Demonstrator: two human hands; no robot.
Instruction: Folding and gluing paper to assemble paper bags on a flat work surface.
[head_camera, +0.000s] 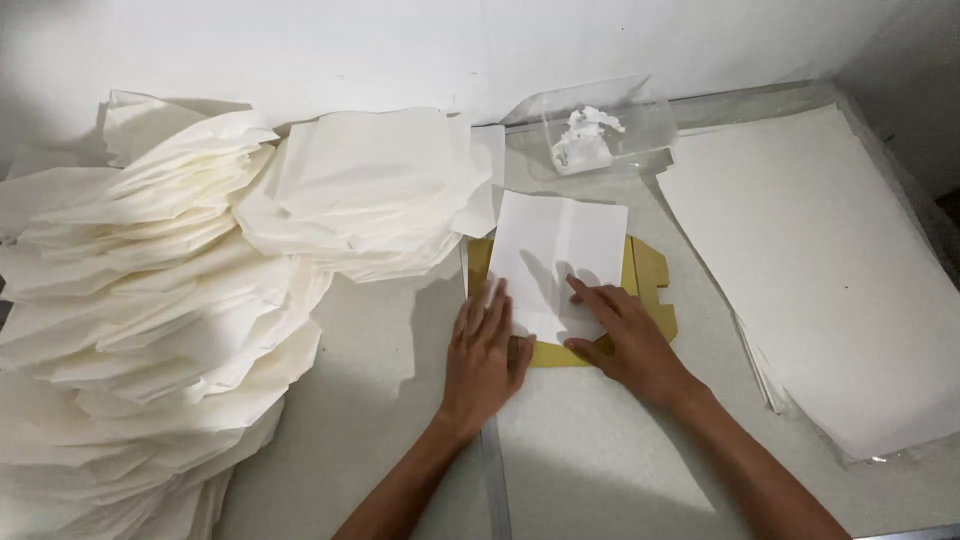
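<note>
A white sheet of paper (556, 252), creased down its middle, lies over a yellow cardboard template (648, 272) on the pale table. My left hand (483, 352) lies flat with fingers spread on the sheet's lower left corner. My right hand (622, 335) presses the lower right part of the same sheet, fingers pointing toward the left. Both hands touch the paper without gripping it.
A tall heap of folded white papers (140, 300) fills the left side, with a smaller pile (375, 190) behind the template. A stack of flat white sheets (820, 260) lies at the right. A clear plastic box (600, 125) with crumpled white material stands by the wall.
</note>
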